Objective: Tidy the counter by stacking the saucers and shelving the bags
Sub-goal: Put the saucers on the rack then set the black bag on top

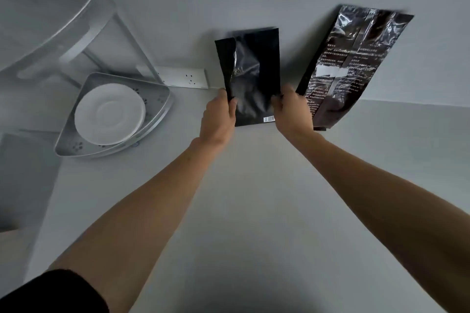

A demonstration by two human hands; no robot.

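Note:
A matte black bag (254, 76) stands upright at the back of the grey counter, against the wall. My left hand (219, 119) grips its lower left edge and my right hand (292, 112) grips its lower right edge. A larger glossy dark bag (356, 63) with white print leans tilted against the wall just right of my right hand. White saucers (109, 113) lie stacked on the bottom tier of a silver corner rack (162, 107) at the left.
The rack's upper tier (45, 7) looms at the top left. A white power strip (185, 77) lies along the wall between the rack and the black bag. The grey counter (254, 185) stretches toward me, with its left edge near the rack.

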